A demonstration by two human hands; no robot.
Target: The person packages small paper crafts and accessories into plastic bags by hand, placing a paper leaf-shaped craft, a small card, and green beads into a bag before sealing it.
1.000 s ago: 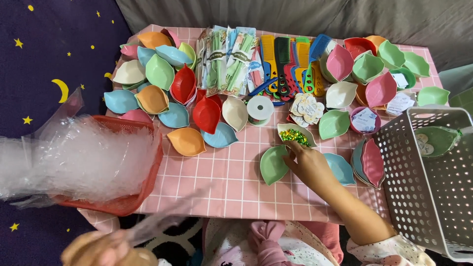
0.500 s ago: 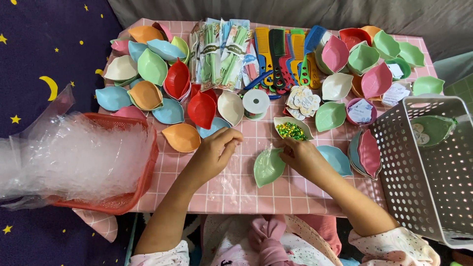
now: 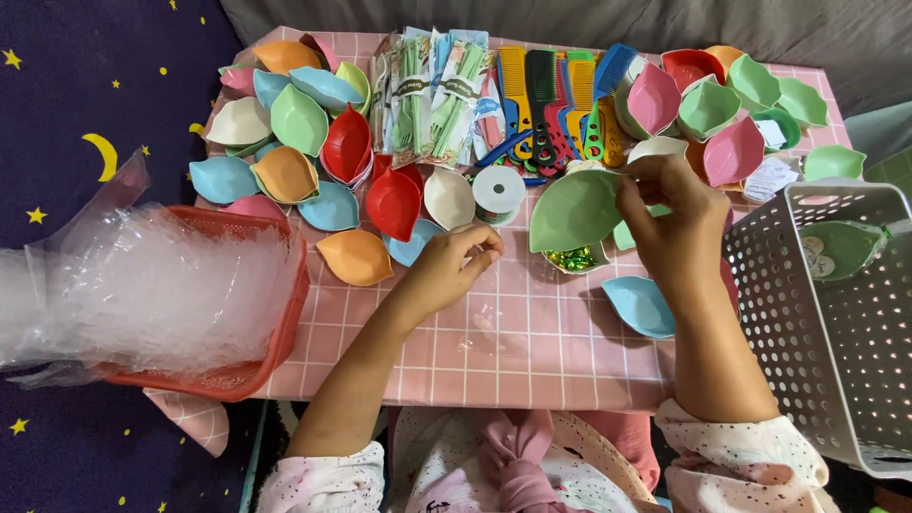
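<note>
My right hand (image 3: 671, 220) holds a green leaf-shaped dish (image 3: 573, 211) up above the pink checked table (image 3: 513, 342), pinching its rim. Under the dish sits a small bowl of green sparkly bits (image 3: 568, 258). My left hand (image 3: 454, 266) rests on the table with its fingers curled, nothing visible in it, close to a white tape roll (image 3: 498, 188), a white dish (image 3: 448, 199) and a red dish (image 3: 392, 203). A blue leaf dish (image 3: 638, 306) lies beside my right wrist.
Many coloured leaf dishes (image 3: 285, 142) crowd the table's left and right back corners. Packs of green utensils (image 3: 427, 95) and coloured combs (image 3: 551, 95) lie along the back. A red basket of clear plastic bags (image 3: 161, 294) stands left, a white perforated basket (image 3: 836, 323) right.
My right hand has lifted the green dish off the table and raised it toward the back. My left hand came in onto the table and now sits curled by the tape roll.
</note>
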